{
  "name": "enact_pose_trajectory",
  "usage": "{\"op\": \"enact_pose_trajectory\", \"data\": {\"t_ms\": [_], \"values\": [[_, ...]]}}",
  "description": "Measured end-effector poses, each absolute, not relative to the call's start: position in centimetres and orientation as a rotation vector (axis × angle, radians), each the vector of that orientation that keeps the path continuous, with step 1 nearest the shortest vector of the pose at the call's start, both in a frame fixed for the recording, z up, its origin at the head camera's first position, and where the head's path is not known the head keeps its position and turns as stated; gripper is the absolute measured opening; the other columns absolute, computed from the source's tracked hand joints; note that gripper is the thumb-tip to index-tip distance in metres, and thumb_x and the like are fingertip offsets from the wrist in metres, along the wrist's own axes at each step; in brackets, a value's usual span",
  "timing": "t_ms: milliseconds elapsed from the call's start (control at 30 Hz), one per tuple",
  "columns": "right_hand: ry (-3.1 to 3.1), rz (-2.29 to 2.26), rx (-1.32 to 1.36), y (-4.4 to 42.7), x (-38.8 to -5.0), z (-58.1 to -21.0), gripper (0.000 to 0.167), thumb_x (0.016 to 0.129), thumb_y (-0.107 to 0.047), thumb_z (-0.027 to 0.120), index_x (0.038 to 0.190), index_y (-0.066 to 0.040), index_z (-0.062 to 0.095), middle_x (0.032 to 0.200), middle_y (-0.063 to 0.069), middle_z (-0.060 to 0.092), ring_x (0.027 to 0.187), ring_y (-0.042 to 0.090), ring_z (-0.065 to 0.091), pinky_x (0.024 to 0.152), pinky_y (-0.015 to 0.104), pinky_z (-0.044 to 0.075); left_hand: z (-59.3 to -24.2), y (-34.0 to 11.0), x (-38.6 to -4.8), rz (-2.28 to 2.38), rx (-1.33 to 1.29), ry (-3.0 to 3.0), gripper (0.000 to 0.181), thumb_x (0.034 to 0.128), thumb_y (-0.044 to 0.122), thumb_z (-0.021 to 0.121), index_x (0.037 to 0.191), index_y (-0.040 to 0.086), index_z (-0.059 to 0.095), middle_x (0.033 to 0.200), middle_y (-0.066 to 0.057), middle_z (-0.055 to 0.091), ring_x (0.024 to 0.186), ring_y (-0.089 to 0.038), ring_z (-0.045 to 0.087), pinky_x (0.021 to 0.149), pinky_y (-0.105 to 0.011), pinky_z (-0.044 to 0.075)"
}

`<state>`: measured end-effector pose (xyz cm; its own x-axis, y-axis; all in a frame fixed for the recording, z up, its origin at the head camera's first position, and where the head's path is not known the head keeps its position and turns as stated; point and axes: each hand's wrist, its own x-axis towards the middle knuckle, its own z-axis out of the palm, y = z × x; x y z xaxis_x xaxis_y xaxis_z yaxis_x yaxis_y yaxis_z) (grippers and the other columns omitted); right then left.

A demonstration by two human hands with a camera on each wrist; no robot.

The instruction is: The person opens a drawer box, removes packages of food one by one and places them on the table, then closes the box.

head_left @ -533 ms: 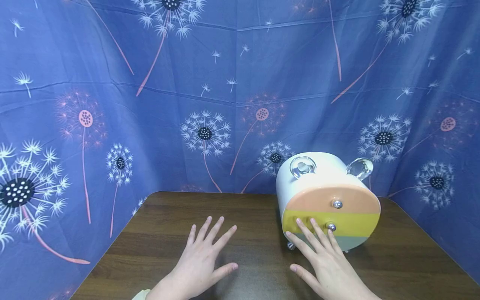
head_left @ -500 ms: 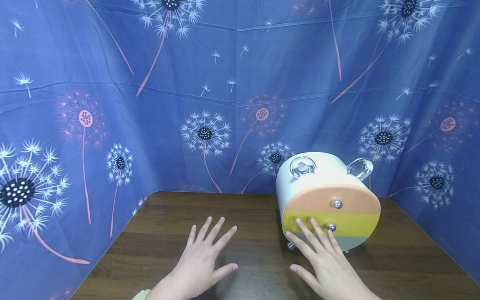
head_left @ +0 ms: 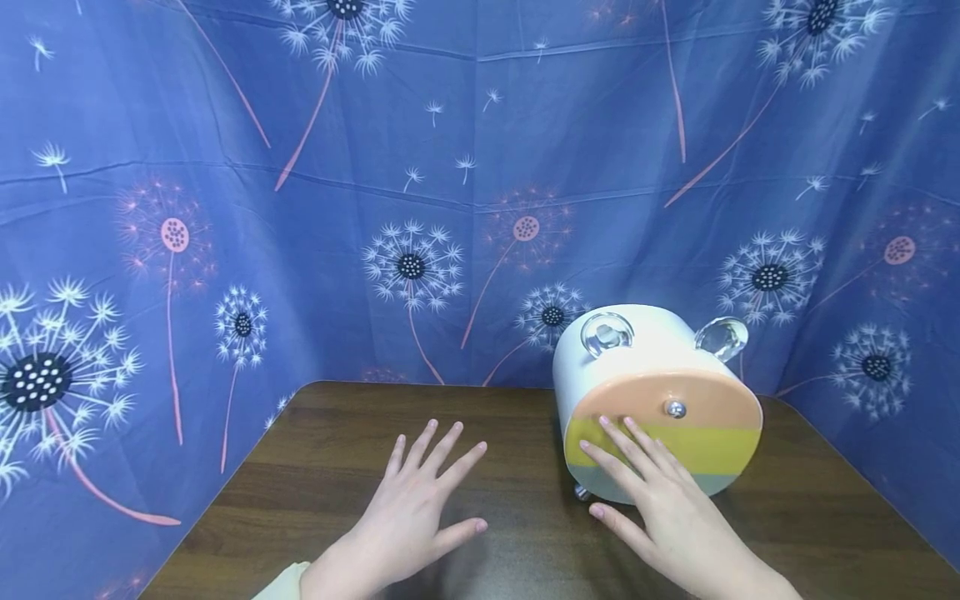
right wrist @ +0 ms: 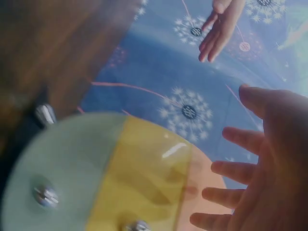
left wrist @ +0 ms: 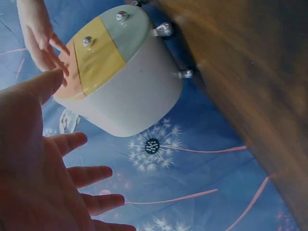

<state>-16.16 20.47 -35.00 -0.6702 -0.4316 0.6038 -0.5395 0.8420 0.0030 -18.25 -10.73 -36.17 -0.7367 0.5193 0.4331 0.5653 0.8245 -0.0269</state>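
A rounded white drawer box (head_left: 645, 342) stands on the right part of the table, its front striped orange, yellow and pale green. Round silver knobs (left wrist: 87, 41) sit on the front, and two clear ear-like pieces (head_left: 607, 333) stick up from the top. My right hand (head_left: 667, 508) is held before the box's front with fingers spread, holding nothing; the right wrist view shows its fingertips close to the orange stripe, contact unclear. Over the table to the left, my left hand (head_left: 408, 512) hovers with spread fingers and nothing in it.
The brown wooden table (head_left: 322, 450) spreads under both hands. A blue cloth (head_left: 315, 250) with dandelion print hangs behind and at both sides. Short silver feet (left wrist: 163, 30) hold the box off the table.
My right hand has moved up a little and now covers the yellow stripe's knob in the head view. My left hand has shifted slightly up and right. The box has not moved.
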Motion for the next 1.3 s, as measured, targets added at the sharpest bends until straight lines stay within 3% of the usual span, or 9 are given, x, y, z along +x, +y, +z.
{"op": "enact_pose_trajectory", "data": {"t_ms": [133, 367, 633, 900, 1167, 1300], "values": [[-2.374, 0.224, 0.715, 20.9, -16.5, -32.8, 0.061, 0.084, -0.038, 0.067, 0.14, -0.027, 0.045, 0.15, 0.0, 0.035, 0.137, 0.028, 0.033, 0.113, 0.037, 0.023, -35.4, -10.2, -18.4, -0.149, -0.824, -2.554, 0.077, 0.0829, 0.067, 0.05, 0.149, 0.038, 0.022, 0.156, -0.001, 0.022, 0.144, -0.031, 0.015, 0.106, -0.062, 0.022], [-2.337, 0.307, 0.693, 22.2, -17.3, -28.8, 0.057, 0.084, -0.032, 0.069, 0.137, -0.026, 0.049, 0.145, 0.004, 0.042, 0.128, 0.032, 0.044, 0.095, 0.055, 0.039, -33.5, -9.0, -19.1, -0.179, -0.874, -2.463, 0.077, 0.0822, 0.062, 0.056, 0.148, 0.035, 0.027, 0.155, -0.005, 0.025, 0.143, -0.032, 0.019, 0.106, -0.061, 0.023], [-2.291, 0.343, 0.653, 24.3, -18.7, -25.0, 0.053, 0.084, -0.028, 0.07, 0.134, -0.026, 0.053, 0.144, 0.005, 0.044, 0.129, 0.036, 0.041, 0.087, 0.064, 0.038, -31.0, -7.7, -20.3, -0.215, -0.884, -2.408, 0.076, 0.0832, 0.06, 0.057, 0.148, 0.033, 0.028, 0.155, -0.006, 0.023, 0.144, -0.03, 0.016, 0.109, -0.059, 0.021], [-2.297, 0.368, 0.607, 26.1, -20.2, -22.4, 0.049, 0.087, -0.025, 0.067, 0.133, -0.021, 0.053, 0.144, 0.007, 0.043, 0.13, 0.038, 0.039, 0.091, 0.065, 0.035, -29.3, -6.1, -21.3, -0.247, -0.935, -2.341, 0.073, 0.084, 0.058, 0.057, 0.147, 0.03, 0.032, 0.154, -0.007, 0.025, 0.144, -0.03, 0.016, 0.109, -0.057, 0.024], [-2.352, 0.408, 0.516, 28.0, -22.1, -20.8, 0.043, 0.09, -0.026, 0.063, 0.132, -0.017, 0.054, 0.144, 0.012, 0.043, 0.131, 0.042, 0.037, 0.094, 0.067, 0.031, -27.8, -4.1, -22.2, -0.275, -1.055, -2.226, 0.068, 0.0859, 0.052, 0.059, 0.144, 0.024, 0.038, 0.15, -0.009, 0.032, 0.142, -0.029, 0.023, 0.109, -0.051, 0.029], [-2.384, 0.397, 0.482, 28.8, -22.8, -20.2, 0.043, 0.091, -0.026, 0.062, 0.131, -0.015, 0.054, 0.142, 0.017, 0.044, 0.124, 0.046, 0.042, 0.088, 0.068, 0.034, -27.5, -3.0, -22.6, -0.264, -1.075, -2.168, 0.065, 0.085, 0.05, 0.061, 0.141, 0.024, 0.041, 0.146, -0.008, 0.037, 0.138, -0.028, 0.029, 0.107, -0.048, 0.033]]}}
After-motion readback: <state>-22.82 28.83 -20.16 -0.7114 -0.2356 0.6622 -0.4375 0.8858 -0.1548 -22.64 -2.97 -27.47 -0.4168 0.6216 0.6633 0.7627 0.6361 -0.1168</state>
